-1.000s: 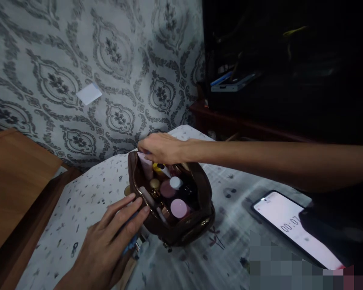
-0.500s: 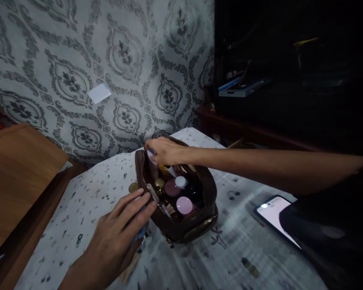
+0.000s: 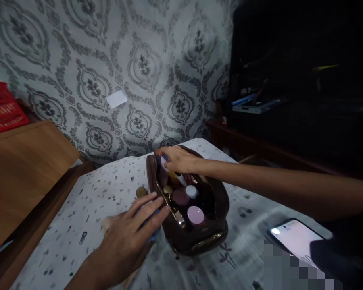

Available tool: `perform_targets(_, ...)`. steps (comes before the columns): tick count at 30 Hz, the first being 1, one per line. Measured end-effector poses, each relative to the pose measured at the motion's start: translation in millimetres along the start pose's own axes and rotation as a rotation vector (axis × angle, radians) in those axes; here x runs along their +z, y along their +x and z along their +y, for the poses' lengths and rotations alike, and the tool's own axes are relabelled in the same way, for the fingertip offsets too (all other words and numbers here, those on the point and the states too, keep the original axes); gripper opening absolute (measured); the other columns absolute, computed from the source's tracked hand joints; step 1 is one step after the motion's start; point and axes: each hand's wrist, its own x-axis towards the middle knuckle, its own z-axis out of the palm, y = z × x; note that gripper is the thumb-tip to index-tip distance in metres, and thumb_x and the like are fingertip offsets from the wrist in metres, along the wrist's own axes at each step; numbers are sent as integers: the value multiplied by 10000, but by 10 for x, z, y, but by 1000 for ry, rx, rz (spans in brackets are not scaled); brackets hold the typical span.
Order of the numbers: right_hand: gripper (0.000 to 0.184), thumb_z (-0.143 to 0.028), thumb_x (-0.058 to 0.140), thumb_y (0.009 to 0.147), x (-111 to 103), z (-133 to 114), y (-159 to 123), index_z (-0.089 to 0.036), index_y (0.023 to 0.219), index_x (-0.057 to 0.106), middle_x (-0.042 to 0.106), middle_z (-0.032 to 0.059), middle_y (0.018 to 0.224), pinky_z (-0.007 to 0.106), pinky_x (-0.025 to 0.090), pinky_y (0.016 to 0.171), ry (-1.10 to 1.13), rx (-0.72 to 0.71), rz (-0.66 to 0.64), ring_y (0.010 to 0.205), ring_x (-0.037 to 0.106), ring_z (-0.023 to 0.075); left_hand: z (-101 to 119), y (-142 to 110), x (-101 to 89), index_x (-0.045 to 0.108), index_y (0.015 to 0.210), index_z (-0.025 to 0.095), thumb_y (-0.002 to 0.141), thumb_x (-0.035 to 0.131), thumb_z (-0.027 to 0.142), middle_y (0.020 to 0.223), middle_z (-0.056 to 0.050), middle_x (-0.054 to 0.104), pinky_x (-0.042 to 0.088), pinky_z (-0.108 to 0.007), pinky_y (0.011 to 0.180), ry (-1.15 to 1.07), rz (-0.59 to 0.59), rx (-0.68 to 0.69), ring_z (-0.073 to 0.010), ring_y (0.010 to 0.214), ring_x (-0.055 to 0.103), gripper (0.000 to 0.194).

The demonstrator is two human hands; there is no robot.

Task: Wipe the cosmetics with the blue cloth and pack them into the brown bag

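An unzipped brown toiletry bag stands on the bed sheet, filled with several small bottles, jars and tubes. My right hand reaches into its far left corner, with fingers and thumb closed round the top of a pale lilac tube. Inside show a pink round lid, a white cap and a dull mauve lid. My left hand is open, its stretched fingertips against the bag's near left rim. Something blue lies partly hidden under that hand. Beside the bag sits a round gold-coloured lid.
A phone with a lit screen lies on the patterned sheet at the right. Wooden furniture stands at the left, bearing a red basket. Behind are a patterned wall and a dark shelf.
The view has shifted, so the scene sits further right and lower. My right hand stays at the tube in the bag's corner; my left hand stays at the rim.
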Motion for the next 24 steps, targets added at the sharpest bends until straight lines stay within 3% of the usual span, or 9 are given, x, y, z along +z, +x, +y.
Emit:
perform_targets(3, 508, -59, 643, 747, 26, -4, 23, -221, 1228, 668, 747, 47, 1060, 181, 475, 679, 77, 48, 7, 976, 701, 191, 10, -17, 51, 402, 1511, 186, 943, 443, 115, 1501, -102, 534, 543, -418, 1065, 5, 1, -6, -253, 1492, 350, 574)
perform_targets(7, 465, -68, 604, 758, 105, 19, 89, -192, 1203, 662, 728, 21, 769, 198, 437, 500, 122, 123, 0, 649, 691, 167, 30, 14, 85, 376, 1523, 181, 933, 416, 81, 1534, -93, 503, 512, -400, 1099, 19, 17, 2, -228, 1513, 318, 599)
perform_targets(13, 448, -81, 577, 796, 153, 44, 116, -210, 1219, 653, 646, -31, 592, 185, 439, 447, 203, 141, -5, 481, 620, 133, 56, 53, 80, 379, 1513, 168, 873, 409, 24, 1531, -85, 509, 535, -352, 1054, 102, 28, 20, -209, 1497, 353, 657)
perform_targets(19, 368, -135, 517, 887, 129, 86, 121, -206, 1206, 685, 674, -17, 615, 186, 461, 487, 300, 150, 3, 527, 640, 131, 48, -87, 190, 230, 1589, 203, 847, 368, 4, 1583, -103, 433, 561, -336, 987, 110, 67, -85, -226, 1481, 383, 780)
perform_targets(24, 438, -138, 612, 830, 99, 105, 96, -215, 1255, 685, 756, 22, 936, 206, 499, 691, 92, 3, 99, 793, 695, 156, 19, -169, 248, 153, 1605, 209, 973, 397, 185, 1553, -148, 463, 614, -299, 806, 48, 91, -235, -253, 1370, 528, 678)
